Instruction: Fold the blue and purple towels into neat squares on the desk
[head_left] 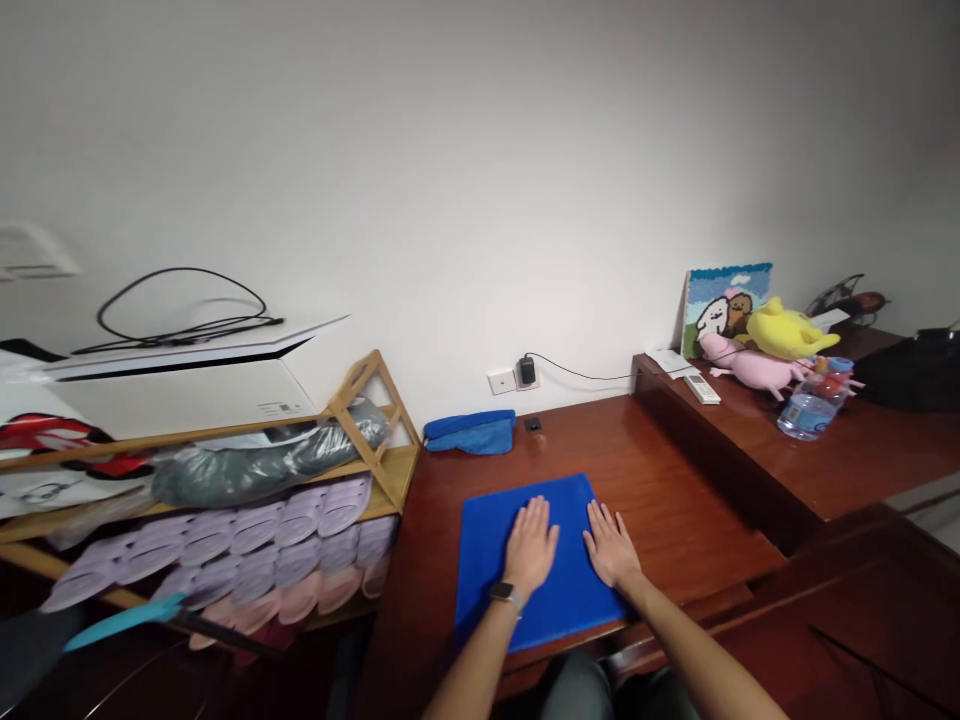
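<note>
A flat blue cloth (484, 560) lies spread on the reddish-brown wooden desk, its near edge close to the desk's front. My left hand (531, 545) rests palm down on the middle of the cloth, fingers stretched forward; a watch (505, 594) is on that wrist. Over the cloth's right edge lies my right hand (611, 545), also flat, with the fingers apart. Neither hand grips anything. Behind the cloth, against the wall, sits a folded blue cloth (471, 432).
Left of the desk (585, 440), a wooden rack (409, 470) holds several lilac slippers (255, 527) and a white box (195, 395). On the raised right surface are a water bottle (814, 403), plush toys (787, 330), a remote (702, 389) and a picture (726, 300). A charger (527, 370) is plugged into the wall.
</note>
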